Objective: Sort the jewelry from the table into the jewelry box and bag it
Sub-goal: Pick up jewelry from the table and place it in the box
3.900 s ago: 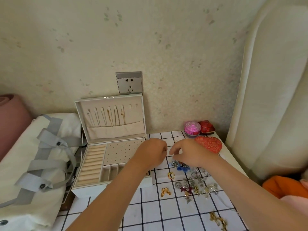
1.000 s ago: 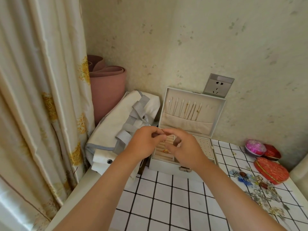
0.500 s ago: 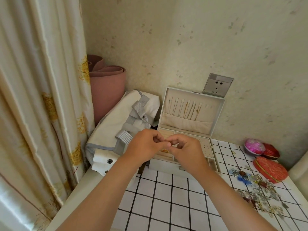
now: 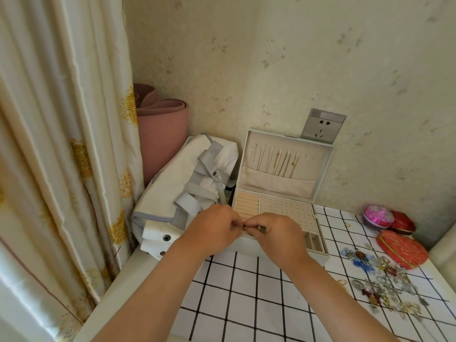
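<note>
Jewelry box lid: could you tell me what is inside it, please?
Several thin chains hang into a beige fabric pocket, which covers their lower ends.

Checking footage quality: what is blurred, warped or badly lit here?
Head view: soft even light, no glare; wide-angle bends the cream floral curtain; the loose jewelry pile looks smeared; the small item pinched by left hand and right hand is too tiny to resolve.

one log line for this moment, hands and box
left hand: pinches small jewelry piece | right hand: pinches same piece | jewelry box: open, below hands | loose jewelry: on table
</note>
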{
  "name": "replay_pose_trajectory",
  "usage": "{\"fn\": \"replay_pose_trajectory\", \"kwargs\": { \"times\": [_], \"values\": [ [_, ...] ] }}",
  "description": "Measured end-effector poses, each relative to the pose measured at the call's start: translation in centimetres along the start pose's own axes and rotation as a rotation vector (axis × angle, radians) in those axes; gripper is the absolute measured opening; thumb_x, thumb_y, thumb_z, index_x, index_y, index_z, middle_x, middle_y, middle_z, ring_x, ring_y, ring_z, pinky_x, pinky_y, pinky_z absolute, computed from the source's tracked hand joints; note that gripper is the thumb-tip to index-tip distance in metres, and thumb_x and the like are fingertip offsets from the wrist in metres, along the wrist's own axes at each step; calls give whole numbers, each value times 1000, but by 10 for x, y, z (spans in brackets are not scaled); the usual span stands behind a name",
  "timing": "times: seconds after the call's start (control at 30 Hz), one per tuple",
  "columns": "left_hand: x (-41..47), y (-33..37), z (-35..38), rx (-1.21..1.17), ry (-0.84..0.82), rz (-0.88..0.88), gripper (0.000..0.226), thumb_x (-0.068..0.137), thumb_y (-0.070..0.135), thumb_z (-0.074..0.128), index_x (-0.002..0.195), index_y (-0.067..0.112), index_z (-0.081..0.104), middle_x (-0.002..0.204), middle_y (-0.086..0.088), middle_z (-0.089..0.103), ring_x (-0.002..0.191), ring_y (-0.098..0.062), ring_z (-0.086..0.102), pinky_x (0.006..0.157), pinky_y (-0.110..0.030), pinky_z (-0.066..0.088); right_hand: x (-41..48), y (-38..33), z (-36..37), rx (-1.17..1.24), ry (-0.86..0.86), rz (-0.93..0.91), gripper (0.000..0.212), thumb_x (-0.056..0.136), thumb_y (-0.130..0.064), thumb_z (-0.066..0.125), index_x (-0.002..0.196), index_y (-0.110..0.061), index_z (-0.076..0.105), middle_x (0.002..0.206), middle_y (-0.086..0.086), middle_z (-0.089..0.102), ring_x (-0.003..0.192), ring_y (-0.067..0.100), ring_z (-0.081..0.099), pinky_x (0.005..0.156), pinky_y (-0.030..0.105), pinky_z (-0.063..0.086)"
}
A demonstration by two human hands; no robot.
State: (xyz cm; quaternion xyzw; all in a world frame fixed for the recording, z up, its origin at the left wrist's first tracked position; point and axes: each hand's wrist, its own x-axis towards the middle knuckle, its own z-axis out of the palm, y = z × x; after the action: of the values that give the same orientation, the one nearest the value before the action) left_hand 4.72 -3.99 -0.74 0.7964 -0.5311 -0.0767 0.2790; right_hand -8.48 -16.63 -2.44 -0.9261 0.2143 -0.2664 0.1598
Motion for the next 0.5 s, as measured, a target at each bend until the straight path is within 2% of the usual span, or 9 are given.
{"fn": "replay_pose_trajectory", "kwargs": {
  "times": [0.1,0.2,0.27,0.3,0.4,0.5],
  "values": [
    [-2,2,1,-14,-21,7,19,90,32,63,104,34,74,97,14,66,95,-4,53,83,-30,51,-4,5,0,-71,42,-29,15,79,-27,82,88,-38,78,80,-20,69,70,-5,56,59,7,38],
    [-3,3,2,4,-10,25,20,90,32,64,108,33,73,100,13,65,98,-6,52,86,-31,49,-5,6,-4,-98,36,-16,9,79,-31,81,85,-36,78,81,-18,68,72,0,61,58,20,49],
    [-3,4,2,9,0,27,19,90,33,64,106,31,74,99,13,65,98,-7,53,86,-31,50,-3,4,-8,-171,-4,-37,5,81,-40,78,81,-36,77,80,-17,67,72,3,61,58,25,50],
    [-2,4,2,11,4,29,18,89,33,64,105,31,74,98,13,65,97,-7,53,84,-32,50,-1,3,-9,-197,-32,-29,10,81,-45,76,80,-35,77,80,-16,66,72,3,59,58,25,50],
    [-2,4,3,26,-5,28,19,90,34,63,105,31,75,97,11,65,98,-9,50,84,-33,49,3,-2,-10,-194,-86,50,16,82,-51,72,81,-36,76,84,-14,62,74,4,58,62,26,49],
    [-2,4,3,32,0,28,20,90,34,63,106,31,74,97,10,65,96,-9,51,84,-33,51,6,-7,-9,-116,-142,185,14,83,-50,72,83,-36,75,86,-14,62,78,4,59,66,26,50]
  ]
}}
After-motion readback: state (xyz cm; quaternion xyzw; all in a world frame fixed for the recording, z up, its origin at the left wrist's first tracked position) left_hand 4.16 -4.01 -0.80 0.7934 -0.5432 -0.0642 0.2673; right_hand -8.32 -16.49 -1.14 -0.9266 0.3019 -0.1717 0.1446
